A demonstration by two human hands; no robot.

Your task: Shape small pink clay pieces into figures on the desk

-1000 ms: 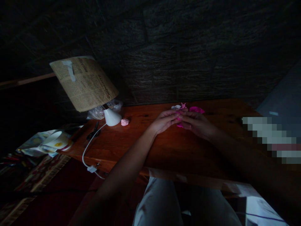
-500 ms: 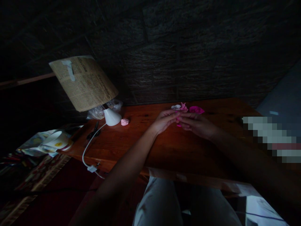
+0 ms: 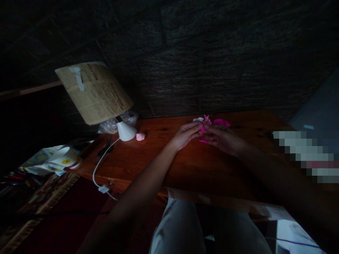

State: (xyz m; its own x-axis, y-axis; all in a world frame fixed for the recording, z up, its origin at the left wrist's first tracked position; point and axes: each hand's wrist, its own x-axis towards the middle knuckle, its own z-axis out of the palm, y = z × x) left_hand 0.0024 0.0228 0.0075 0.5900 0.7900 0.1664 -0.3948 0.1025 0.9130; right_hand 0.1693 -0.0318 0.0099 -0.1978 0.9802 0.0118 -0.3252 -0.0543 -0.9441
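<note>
Between my fingertips is a small magenta piece of modelling clay (image 3: pixel 203 129). My left hand (image 3: pixel 187 135) pinches it from the left, and my right hand (image 3: pixel 222 139) closes on it from the right. Another magenta scrap (image 3: pixel 203 140) lies on the table just below my fingers, partly covered by the right hand. Behind my hands sit a light pink figure (image 3: pixel 207 119) with small points on top, a whitish lump (image 3: pixel 198 120) and a flat magenta piece (image 3: pixel 221 122). The dim light hides the finer shape of the held clay.
A lamp (image 3: pixel 126 131) with a newspaper-print shade (image 3: pixel 96 93) stands at the table's left, its white cord hanging over the edge. Near its base are a pale pink lump (image 3: pixel 140 136) and dark scissors (image 3: pixel 104 150). A white cup (image 3: pixel 63 157) is further left. A dark wall rises behind.
My fingertips have parted slightly and shifted around the magenta clay, so more of it shows. Both arms stay in nearly the same place.
</note>
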